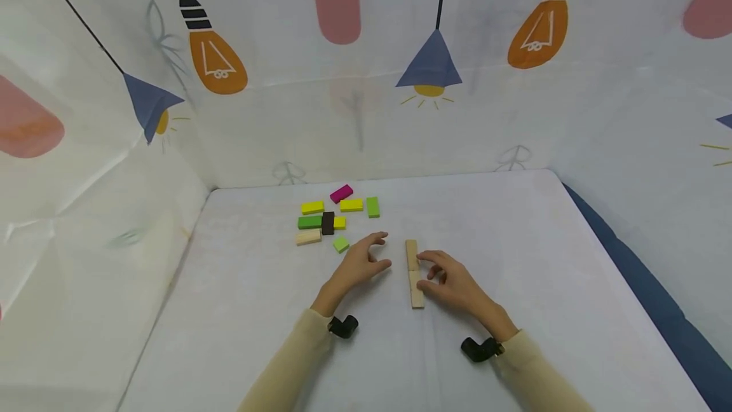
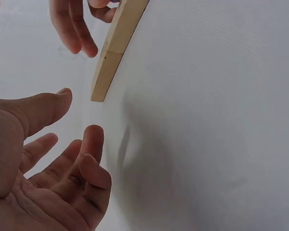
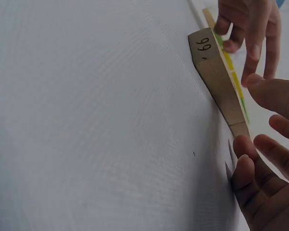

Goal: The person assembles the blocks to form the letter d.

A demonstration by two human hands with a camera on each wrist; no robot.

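Observation:
Two plain wooden blocks lie end to end in one line, the far block [image 1: 412, 252] and the near block [image 1: 417, 296]. Along their right side is my right hand [image 1: 455, 286], its thumb and forefinger spread and lightly bent, fingertips right at the blocks' edge. In the right wrist view the near block [image 3: 216, 86] shows dark markings on its end face. To the left of the line, my left hand [image 1: 356, 267] is held apart from the blocks, palm facing them, fingers loosely bent with nothing in them.
Beyond my left hand lies a loose group of small blocks: a magenta block [image 1: 341, 194], a dark brown block [image 1: 328, 223], a light green cube [image 1: 340, 244], a plain wooden block [image 1: 309, 237], and several yellow and green ones. A printed curtain [image 1: 377, 132] hangs behind the white table [image 1: 515, 227].

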